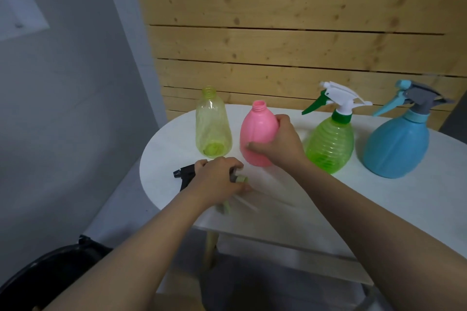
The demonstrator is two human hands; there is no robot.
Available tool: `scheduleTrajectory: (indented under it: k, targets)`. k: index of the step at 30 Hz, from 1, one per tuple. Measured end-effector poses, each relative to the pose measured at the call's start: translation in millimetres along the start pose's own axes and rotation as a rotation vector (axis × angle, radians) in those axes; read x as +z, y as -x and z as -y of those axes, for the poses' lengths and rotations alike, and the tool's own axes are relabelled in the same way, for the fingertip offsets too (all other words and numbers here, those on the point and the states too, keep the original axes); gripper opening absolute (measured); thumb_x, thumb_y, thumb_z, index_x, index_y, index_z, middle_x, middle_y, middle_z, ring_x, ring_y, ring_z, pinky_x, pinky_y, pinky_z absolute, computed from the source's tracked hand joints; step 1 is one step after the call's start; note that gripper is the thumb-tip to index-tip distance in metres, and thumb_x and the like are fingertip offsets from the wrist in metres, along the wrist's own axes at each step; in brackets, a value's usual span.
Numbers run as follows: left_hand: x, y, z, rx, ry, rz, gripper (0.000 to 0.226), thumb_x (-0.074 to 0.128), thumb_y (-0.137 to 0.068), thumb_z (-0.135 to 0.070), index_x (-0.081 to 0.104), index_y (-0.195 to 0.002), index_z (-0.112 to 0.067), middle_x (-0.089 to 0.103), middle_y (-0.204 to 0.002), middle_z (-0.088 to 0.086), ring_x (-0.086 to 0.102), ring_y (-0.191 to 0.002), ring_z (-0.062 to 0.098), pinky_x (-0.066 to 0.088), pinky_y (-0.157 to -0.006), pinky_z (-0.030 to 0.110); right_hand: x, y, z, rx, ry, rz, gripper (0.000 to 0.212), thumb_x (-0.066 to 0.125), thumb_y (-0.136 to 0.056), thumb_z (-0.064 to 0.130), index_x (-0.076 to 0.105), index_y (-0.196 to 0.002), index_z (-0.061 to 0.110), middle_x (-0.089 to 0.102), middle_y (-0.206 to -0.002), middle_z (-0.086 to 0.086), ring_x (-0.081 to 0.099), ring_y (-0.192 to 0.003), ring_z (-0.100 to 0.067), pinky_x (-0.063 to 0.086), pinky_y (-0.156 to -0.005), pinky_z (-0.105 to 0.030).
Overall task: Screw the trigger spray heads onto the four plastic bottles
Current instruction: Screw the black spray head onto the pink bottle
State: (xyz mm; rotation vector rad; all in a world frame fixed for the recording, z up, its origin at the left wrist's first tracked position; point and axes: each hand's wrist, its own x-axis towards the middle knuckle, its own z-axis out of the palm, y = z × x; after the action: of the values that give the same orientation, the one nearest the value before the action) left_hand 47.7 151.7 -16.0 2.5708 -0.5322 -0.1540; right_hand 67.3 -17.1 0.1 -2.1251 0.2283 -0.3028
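Note:
Four bottles stand in a row on the white table [316, 199]. The yellow-green bottle [213, 124] at the left and the pink bottle [257, 131] have open necks. The ribbed green bottle [329, 145] carries a white and green spray head [336, 98]. The blue bottle [396, 146] at the right carries a grey and blue spray head [414, 98]. My right hand [280, 141] grips the pink bottle's side. My left hand [217, 179] covers a black spray head [185, 174] lying on the table, with a pale green collar [241, 179] and a dip tube [246, 203] showing beside the fingers.
A wooden slat wall [290, 33] stands right behind the table. The table's rounded left edge drops off near my left hand. A dark rounded object [50, 272] sits low at the left, below the table.

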Motion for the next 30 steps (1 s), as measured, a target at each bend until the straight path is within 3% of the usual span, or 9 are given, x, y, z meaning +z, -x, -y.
scheduleTrajectory:
  k: [5, 11, 16, 21, 23, 27, 30]
  targets:
    - [-1, 1, -7, 0.014, 0.0, 0.011, 0.052, 0.069, -0.071, -0.045, 0.057, -0.119, -0.029, 0.06, -0.107, -0.01, 0.053, -0.11, 0.017, 0.021, -0.091, 0.029, -19, 25, 13, -0.13, 0.026, 0.022, 0.085, 0.083, -0.056, 0.032, 0.04, -0.128, 0.015, 0.051, -0.118, -0.002, 0.05, -0.092, -0.016, 0.038, -0.056, -0.019]
    - [3, -1, -23, 0.011, 0.03, 0.013, 0.06, 0.077, -0.065, -0.043, 0.057, -0.12, -0.028, 0.057, -0.098, -0.004, 0.054, -0.105, 0.022, 0.034, -0.101, 0.035, -70, 58, 17, -0.216, 0.082, -0.022, 0.091, 0.082, -0.053, 0.04, 0.04, -0.131, 0.022, 0.049, -0.112, 0.008, 0.049, -0.095, -0.012, 0.039, -0.062, -0.017]
    - [15, -9, -46, 0.078, 0.092, -0.017, 0.063, 0.079, -0.064, -0.037, 0.057, -0.121, -0.023, 0.062, -0.105, 0.0, 0.056, -0.1, 0.02, 0.039, -0.098, 0.038, -122, 75, 7, -0.2, 0.094, -0.113, 0.09, 0.077, -0.05, 0.046, 0.041, -0.129, 0.025, 0.047, -0.112, 0.007, 0.05, -0.097, -0.014, 0.039, -0.062, -0.015]
    - [32, -13, -79, 0.212, 0.216, -0.057, 0.065, 0.081, -0.065, -0.028, 0.055, -0.124, -0.019, 0.053, -0.107, 0.001, 0.052, -0.099, 0.016, 0.037, -0.083, 0.021, -172, 86, -10, -0.192, 0.13, -0.195, 0.088, 0.077, -0.051, 0.046, 0.044, -0.13, 0.024, 0.051, -0.116, 0.003, 0.052, -0.101, -0.017, 0.046, -0.074, -0.028]
    - [36, -15, -94, 0.266, 0.242, -0.073, 0.067, 0.081, -0.065, -0.026, 0.054, -0.126, -0.017, 0.049, -0.105, -0.002, 0.051, -0.1, 0.016, 0.037, -0.086, 0.021, -189, 91, -19, -0.186, 0.151, -0.2, 0.084, 0.079, -0.053, 0.043, 0.046, -0.128, 0.023, 0.051, -0.115, 0.002, 0.052, -0.101, -0.019, 0.046, -0.073, -0.029]
    - [37, -17, -111, 0.329, 0.307, -0.131, 0.068, 0.082, -0.065, -0.027, 0.054, -0.127, -0.019, 0.051, -0.105, -0.004, 0.052, -0.098, 0.013, 0.042, -0.086, 0.023, -210, 97, -37, -0.185, 0.19, -0.2, 0.081, 0.085, -0.06, 0.032, 0.047, -0.13, 0.021, 0.052, -0.12, -0.005, 0.051, -0.109, -0.023, 0.045, -0.086, -0.035]
    - [31, -15, -114, 0.308, 0.394, -0.175, 0.066, 0.082, -0.064, -0.028, 0.057, -0.124, -0.022, 0.057, -0.107, -0.005, 0.057, -0.1, 0.01, 0.042, -0.086, 0.02, -222, 100, -45, -0.17, 0.208, -0.222, 0.086, 0.08, -0.055, 0.043, 0.047, -0.131, 0.022, 0.053, -0.122, -0.006, 0.051, -0.11, -0.023, 0.046, -0.088, -0.036]
